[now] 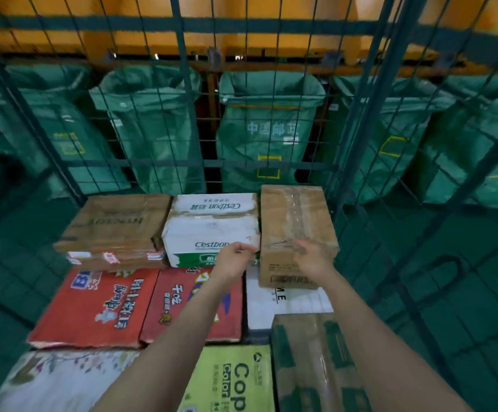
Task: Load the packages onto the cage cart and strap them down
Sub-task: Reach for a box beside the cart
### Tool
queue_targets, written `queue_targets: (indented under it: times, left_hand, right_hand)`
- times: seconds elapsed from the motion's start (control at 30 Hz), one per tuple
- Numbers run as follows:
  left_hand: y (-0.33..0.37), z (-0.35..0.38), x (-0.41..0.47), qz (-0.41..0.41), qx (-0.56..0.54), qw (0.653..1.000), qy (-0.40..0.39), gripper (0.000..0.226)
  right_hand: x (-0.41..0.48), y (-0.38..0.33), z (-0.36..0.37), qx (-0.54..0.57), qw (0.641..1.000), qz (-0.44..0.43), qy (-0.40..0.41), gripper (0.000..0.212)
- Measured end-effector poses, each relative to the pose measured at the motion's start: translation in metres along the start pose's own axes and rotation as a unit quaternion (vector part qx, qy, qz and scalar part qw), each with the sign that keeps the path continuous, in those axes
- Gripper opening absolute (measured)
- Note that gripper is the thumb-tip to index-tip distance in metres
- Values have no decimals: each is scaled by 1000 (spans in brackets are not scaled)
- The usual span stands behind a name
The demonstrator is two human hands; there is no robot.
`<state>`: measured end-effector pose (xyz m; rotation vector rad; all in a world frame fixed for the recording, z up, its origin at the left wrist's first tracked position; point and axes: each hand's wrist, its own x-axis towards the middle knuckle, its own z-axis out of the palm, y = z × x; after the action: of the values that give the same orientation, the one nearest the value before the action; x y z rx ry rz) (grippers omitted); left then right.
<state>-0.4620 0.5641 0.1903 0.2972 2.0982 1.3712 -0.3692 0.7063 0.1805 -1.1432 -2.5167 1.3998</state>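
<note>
A green wire cage cart [179,93] holds cardboard boxes packed in layers. Along the back of the top layer, from the left, sit a flat brown box [114,224], a white box [212,227] with green lettering and a taller taped brown box [297,218], side by side and touching.

My left arm reaches forward from the lower middle, passing over a red box [170,301] in the layer below. My left hand [234,260] is at the white box's near right corner. Its fingers [246,248] are curled, thumb on top, right at the torn corner. Blur keeps me from telling whether they pinch the cardboard or only touch it.

My right arm stretches in from the lower right, above a green-printed brown box [310,361]. My right hand [313,258] is at the near upper edge of the taped brown box, palm turned toward it. Its fingers are loosely spread and grasp nothing. Whether they touch the box is lost in blur.

Green sacks [268,129] hang beyond the cart's back wall.
</note>
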Motion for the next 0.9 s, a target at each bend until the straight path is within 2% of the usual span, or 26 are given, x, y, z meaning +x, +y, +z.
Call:
queue_targets:
  times: [0.2, 0.4, 0.53, 0.9]
  left_hand:
    - [-11, -43, -78, 36, -14, 999, -22, 18]
    - [-9, -68, -135, 22, -56, 997, -41, 20]
    - [-21, -76, -170, 21, -64, 995, -68, 21]
    - [-52, -60, -238, -1, -59, 996, -62, 23]
  right_hand:
    - [-89, -39, 27, 46, 998, -5, 31, 45]
    - [-165, -55, 33, 102, 992, -4, 69, 33]
    - [-203, -49, 33, 95, 992, 9, 82, 30]
    - [-272, -20, 49, 96, 993, 36, 53, 33]
